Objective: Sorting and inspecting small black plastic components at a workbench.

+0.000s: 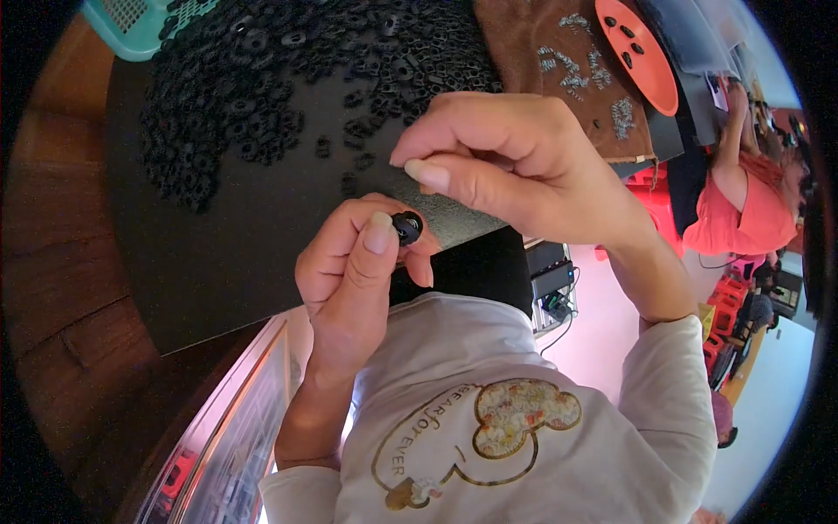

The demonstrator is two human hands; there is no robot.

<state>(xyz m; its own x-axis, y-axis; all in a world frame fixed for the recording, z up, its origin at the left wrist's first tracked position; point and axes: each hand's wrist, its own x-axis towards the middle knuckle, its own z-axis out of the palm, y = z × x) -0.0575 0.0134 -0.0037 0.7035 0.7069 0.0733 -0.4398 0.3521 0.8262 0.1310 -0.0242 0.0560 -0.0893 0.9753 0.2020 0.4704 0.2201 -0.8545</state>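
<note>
1. The left hand (353,271) is closed around a small black ring-shaped part (408,228), pinching it between thumb and fingers just in front of the near edge of the black tabletop (227,253).
2. The right hand (506,162) hovers just above and to the right of that part, its thumb and forefinger pressed together in a pinch; whether anything sits between them cannot be told.
3. Taking the black part as the landmark: up and to its left, a large heap of similar black rings (262,79) spreads over the tabletop, too many to count.
4. Further up-left of the part, at the far corner, a turquoise plastic basket (131,26) with a grid wall shows only partly; some black rings lie against it.
5. Up and to the right of the part lies a brown cloth (541,87) with several small clusters of silvery metal pieces (572,70) scattered on it.
6. Beyond the cloth, further up-right, an orange oval dish (650,74) holds five small dark pieces.
7. Far to the right of the part, another person in an orange top (751,210) sits among red crates (724,306).
</note>
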